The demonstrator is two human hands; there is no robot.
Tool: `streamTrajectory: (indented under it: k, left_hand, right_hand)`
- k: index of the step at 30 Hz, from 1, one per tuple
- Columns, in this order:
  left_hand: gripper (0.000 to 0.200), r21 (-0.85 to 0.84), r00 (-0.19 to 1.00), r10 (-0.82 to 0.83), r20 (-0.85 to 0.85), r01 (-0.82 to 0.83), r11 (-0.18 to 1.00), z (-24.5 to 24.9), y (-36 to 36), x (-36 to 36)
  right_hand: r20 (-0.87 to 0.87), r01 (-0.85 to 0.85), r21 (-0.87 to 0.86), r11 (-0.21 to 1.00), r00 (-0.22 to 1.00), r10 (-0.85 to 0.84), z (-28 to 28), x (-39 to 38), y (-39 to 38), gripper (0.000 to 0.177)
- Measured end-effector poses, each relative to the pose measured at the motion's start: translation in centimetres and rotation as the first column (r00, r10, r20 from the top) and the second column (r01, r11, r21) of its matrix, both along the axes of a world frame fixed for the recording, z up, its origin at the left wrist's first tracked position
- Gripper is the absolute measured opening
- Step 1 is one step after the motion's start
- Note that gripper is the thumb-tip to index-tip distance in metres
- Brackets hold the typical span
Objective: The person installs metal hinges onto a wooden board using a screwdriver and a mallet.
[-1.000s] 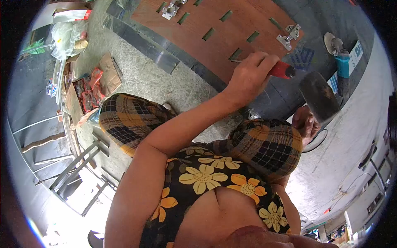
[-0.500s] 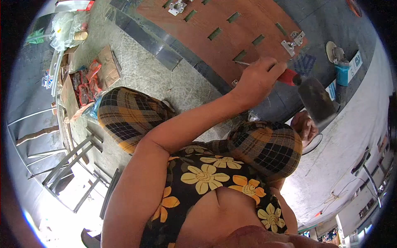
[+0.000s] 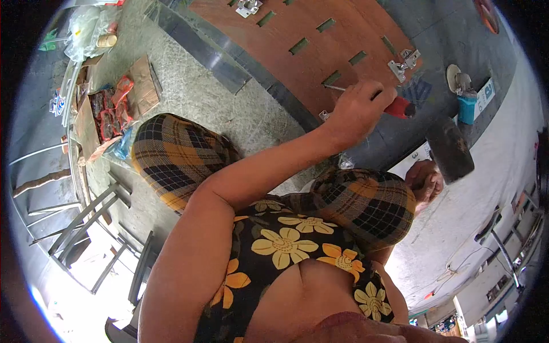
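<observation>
A screwdriver with a red and black handle (image 3: pixel 400 107) is gripped in my left hand (image 3: pixel 359 108), fingers wrapped round it. Its thin metal shank points left, with the end at a slot in the brown board (image 3: pixel 317 54). Several rectangular slots are cut through this board. My right hand (image 3: pixel 424 182) is closed beside my right knee, on a mallet with a dark block head (image 3: pixel 450 150). The mallet head is apart from the screwdriver's handle. The mallet's handle is mostly hidden.
Metal hinges (image 3: pixel 404 66) sit at the board's edges. Right of it stand a blue box (image 3: pixel 466 108) and a round disc (image 3: pixel 453 79). A dark metal strip (image 3: pixel 211 63) lies left of the board. Cardboard with red packets (image 3: pixel 110 114) and metal frames (image 3: pixel 91 220) are at left.
The mallet head has moved right and slightly down, away from the screwdriver's handle, with my right hand. My left hand and the screwdriver have stayed nearly in place at the slot.
</observation>
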State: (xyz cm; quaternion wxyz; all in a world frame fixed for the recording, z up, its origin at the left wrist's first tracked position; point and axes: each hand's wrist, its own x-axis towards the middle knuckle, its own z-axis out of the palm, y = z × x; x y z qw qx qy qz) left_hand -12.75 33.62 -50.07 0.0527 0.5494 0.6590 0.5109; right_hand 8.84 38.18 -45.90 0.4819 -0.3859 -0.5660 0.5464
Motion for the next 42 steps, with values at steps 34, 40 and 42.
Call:
streamTrajectory:
  k: [34, 40, 42]
  left_hand:
    - [0.043, -0.052, 0.781, 0.264, 0.566, -0.286, 0.957, 4.8, 0.2, -11.4]
    - [0.041, 0.062, 0.767, 0.110, 0.632, -0.191, 0.980, 4.0, 1.0, -10.6]
    - [0.043, 0.020, 0.816, 0.143, 0.560, -0.186, 0.982, 4.1, 1.3, -9.9]
  right_hand:
    - [-0.089, 0.116, 0.036, 0.993, 0.990, -0.113, -0.2, -3.5, -0.4, 0.033]
    - [-0.041, -0.014, 0.046, 0.999, 0.999, 0.015, -0.9, -2.5, -0.4, 0.027]
    - [-0.015, -0.065, 0.040, 0.997, 0.998, 0.066, -0.8, -2.0, 0.0, 0.026]
